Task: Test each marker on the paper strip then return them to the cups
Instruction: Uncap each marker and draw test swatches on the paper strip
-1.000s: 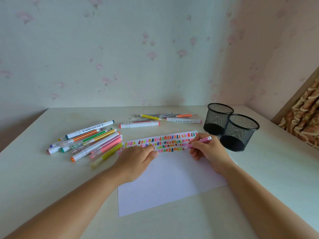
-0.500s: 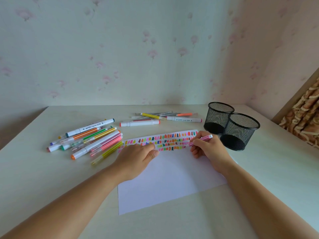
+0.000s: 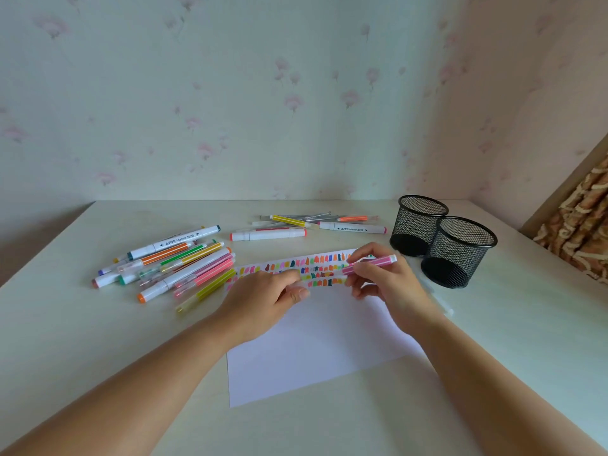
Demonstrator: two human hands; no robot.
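right hand [image 3: 391, 284] grasps pink marker [image 3: 378, 261] over right end of paper strip [image 3: 316, 268] | left hand [image 3: 263, 301] at strip's near edge, fingers curled (pinching anything? cannot tell) | far cup [image 3: 418, 232], near cup [image 3: 460, 255] right of strip | marker pile [image 3: 177, 261] left

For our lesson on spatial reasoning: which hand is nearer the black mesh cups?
Right. The right hand, holding a pink marker, is just left of the cups; the left hand touches the paper strip farther left.
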